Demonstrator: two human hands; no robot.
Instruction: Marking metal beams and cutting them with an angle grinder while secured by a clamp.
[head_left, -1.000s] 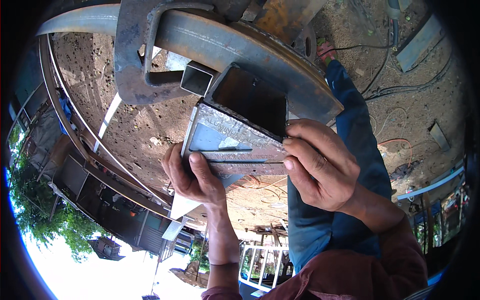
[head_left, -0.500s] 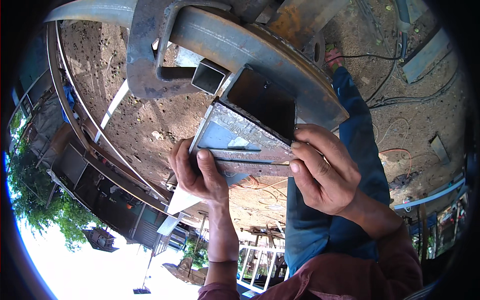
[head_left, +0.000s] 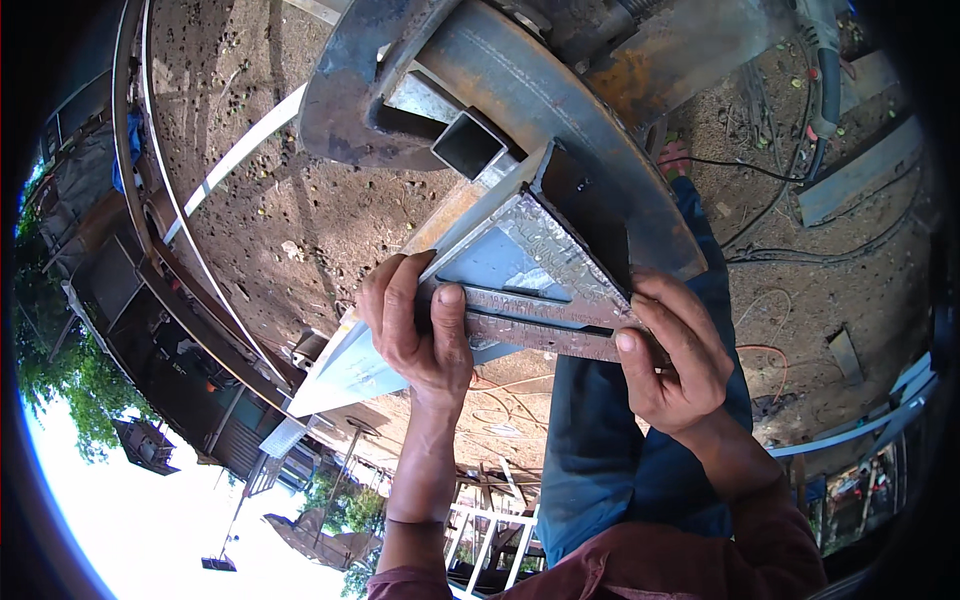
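Note:
A worn metal speed square (head_left: 545, 338), triangular with a cut-out, lies flat against the side of a rectangular steel tube (head_left: 350, 372). The tube's dark hollow end faces away from me, and its length runs toward the lower left. My left hand (head_left: 420, 325) is closed over the tube's edge, thumb pressing on the square's left part and fingers behind. With thumb and fingers, my right hand (head_left: 675, 350) pinches the square's right corner by the tube's end. Whether the right fingertips also touch the tube cannot be told.
Beyond the tube lie a curved steel beam (head_left: 560, 115), a heavy C-shaped steel piece (head_left: 340, 110) and a small square tube (head_left: 470, 145). Black cables (head_left: 800, 255) and a flat steel plate (head_left: 862, 172) rest on the dirt ground at right. Long curved rails (head_left: 150, 215) stand at left.
The whole view has shifted and tilted, so the tube and hands appear farther right and more of the tube's length shows. Both hands still hold the square against the tube.

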